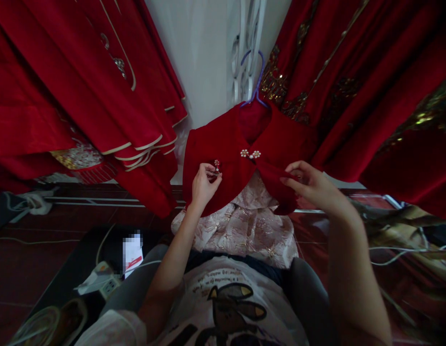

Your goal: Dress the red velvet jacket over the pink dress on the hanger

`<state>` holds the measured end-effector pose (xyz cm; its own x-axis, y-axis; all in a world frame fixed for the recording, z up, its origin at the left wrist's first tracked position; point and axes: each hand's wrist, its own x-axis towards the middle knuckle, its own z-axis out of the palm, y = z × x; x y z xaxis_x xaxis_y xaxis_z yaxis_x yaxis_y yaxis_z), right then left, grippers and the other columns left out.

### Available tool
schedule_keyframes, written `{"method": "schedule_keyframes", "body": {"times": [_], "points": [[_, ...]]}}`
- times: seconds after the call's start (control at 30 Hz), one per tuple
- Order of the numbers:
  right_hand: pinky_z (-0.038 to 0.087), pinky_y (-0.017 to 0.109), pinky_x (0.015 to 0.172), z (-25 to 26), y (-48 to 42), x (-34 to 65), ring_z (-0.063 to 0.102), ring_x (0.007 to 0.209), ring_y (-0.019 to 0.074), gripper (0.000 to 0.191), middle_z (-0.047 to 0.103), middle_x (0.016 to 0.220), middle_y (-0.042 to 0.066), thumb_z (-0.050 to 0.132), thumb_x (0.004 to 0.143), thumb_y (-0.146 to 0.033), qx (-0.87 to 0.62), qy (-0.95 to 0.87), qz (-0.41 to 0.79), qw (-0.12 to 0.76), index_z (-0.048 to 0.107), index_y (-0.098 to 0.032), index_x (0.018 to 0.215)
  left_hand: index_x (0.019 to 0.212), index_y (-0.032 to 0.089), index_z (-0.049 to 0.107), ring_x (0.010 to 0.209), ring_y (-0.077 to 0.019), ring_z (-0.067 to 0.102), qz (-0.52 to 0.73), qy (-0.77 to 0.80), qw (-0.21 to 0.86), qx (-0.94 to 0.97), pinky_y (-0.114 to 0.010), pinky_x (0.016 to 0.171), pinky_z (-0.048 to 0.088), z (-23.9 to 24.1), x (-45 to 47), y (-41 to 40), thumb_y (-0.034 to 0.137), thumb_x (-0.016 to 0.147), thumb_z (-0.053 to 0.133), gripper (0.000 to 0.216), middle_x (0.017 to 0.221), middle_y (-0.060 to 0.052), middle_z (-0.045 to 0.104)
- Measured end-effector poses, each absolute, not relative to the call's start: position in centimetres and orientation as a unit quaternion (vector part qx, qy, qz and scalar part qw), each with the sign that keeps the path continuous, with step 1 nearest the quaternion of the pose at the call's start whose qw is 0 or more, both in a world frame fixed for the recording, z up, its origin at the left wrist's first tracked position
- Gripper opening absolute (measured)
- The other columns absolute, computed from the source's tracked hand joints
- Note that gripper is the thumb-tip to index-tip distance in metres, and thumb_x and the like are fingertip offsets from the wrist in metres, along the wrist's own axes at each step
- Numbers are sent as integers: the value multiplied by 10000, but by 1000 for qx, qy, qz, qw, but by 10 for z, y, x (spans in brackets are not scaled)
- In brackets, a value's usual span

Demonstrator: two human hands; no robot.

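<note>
Jacket [219,139]: red cloth, matt and smooth, with a soft nap.
Clasp [245,153]: pearly beads, glossy, in what looks like metal.
Ornament [216,164]: shiny, metal-looking, with small glinting beads.
Hanger [259,81]: smooth purple-blue plastic, faintly glossy.
Skirt [244,233]: pale brocade cloth, creased, with glinting metallic threads.
Left-side garments [136,110]: red cloth, slightly satiny, with pale smooth piping.
Right-side garments [356,96]: red cloth, rough with glittering gold sequins.
Rack [235,89]: white-painted metal, smooth.
T-shirt [266,274]: matt, printed white cloth.
</note>
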<state>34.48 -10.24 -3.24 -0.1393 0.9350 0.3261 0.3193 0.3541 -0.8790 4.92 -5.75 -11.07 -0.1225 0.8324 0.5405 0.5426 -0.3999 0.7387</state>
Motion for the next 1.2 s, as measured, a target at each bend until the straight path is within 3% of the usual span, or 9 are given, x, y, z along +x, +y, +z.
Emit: {"method": "schedule_keyframes", "body": {"times": [0.17, 0.33, 0.47, 0.63, 0.93, 1.2], "points": [[471, 212, 428, -2, -129, 320, 530, 563, 81, 325, 583, 879, 10, 774, 709, -337, -386, -670, 433, 464, 531, -246, 905, 975, 206, 500, 772, -109, 633, 548, 509, 145, 648, -233, 707, 528, -111, 53, -52, 253, 820, 630, 208, 879, -13, 640], [552, 231, 512, -37, -105, 269, 533, 587, 68, 344, 556, 910, -8, 770, 702, -334, -355, -657, 459, 481, 510, -233, 903, 923, 194, 574, 756, -99, 650, 570, 497, 170, 632, -208, 684, 531, -105, 55, -51, 225, 818, 617, 118, 852, -12, 674], [570, 245, 598, -82, -67, 225, 603, 685, 102, 272, 577, 892, -3, 702, 747, -292, -377, -652, 394, 527, 531, -229, 949, 895, 180, 655, 754, -108, 684, 583, 484, 236, 608, -214, 687, 559, -101, 58, -51, 232, 790, 643, 118, 858, -24, 722], [585, 281, 738, -112, -44, 195, 648, 834, 129, 216, 581, 1044, 54, 601, 829, -264, -381, -662, 318, 562, 583, -216, 1038, 960, 174, 691, 833, -130, 711, 586, 458, 279, 607, -260, 777, 593, -99, 55, -49, 159, 761, 633, 208, 922, -43, 741], [581, 274, 742, -110, -46, 190, 646, 843, 136, 168, 603, 1046, 68, 565, 885, -321, -407, -621, 283, 607, 626, -216, 1000, 985, 177, 719, 840, -157, 724, 576, 469, 245, 623, -305, 831, 603, -99, 54, -55, 294, 769, 699, 246, 975, -58, 750], [580, 246, 682, -106, -45, 186, 645, 816, 128, 167, 606, 1023, 67, 575, 878, -312, -415, -619, 268, 610, 640, -194, 977, 997, 165, 729, 817, -153, 728, 577, 483, 216, 623, -288, 797, 604, -98, 55, -52, 230, 785, 662, 233, 975, -62, 757]]}}
